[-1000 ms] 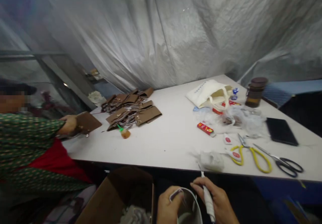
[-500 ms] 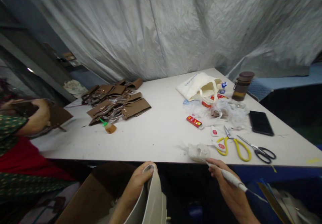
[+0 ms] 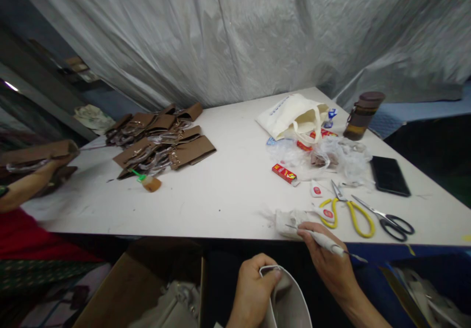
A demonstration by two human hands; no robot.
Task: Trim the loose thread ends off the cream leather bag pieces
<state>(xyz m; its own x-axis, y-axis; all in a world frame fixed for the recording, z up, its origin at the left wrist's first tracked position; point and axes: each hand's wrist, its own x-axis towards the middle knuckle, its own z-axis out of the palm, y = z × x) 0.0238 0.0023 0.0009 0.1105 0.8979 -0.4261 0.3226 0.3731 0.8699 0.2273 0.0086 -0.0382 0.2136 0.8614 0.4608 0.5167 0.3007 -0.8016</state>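
Note:
My left hand (image 3: pixel 252 288) grips the rim of an off-white leather bag (image 3: pixel 292 301), thumb inside and fingers outside. The bag's mouth faces up, below the table's front edge, and its lower part is out of frame. Between the fingers of my right hand (image 3: pixel 329 261) is a white-handled pointed tool (image 3: pixel 326 242), with a thin metal tip at the front and a slim metal end behind. Its tip lies over a whitish, plastic-wrapped pad (image 3: pixel 289 219) at the table edge; whether they touch I cannot tell.
Yellow-handled scissors (image 3: pixel 355 217), black-handled scissors (image 3: pixel 395 226), a phone (image 3: pixel 390 176), a bottle (image 3: pixel 362 117) and a cloth bag (image 3: pixel 287 114) lie or stand right. Brown bags (image 3: pixel 193 151) and a glue bottle (image 3: pixel 150 183) are left. A co-worker's hand (image 3: pixel 47 171) holds brown bags. Below is a cardboard box (image 3: pixel 121 279).
My left hand and the off-white bag have moved right, and the bag's mouth has turned into view. The tool's tip has moved left over the pad. The co-worker's arm has shifted left.

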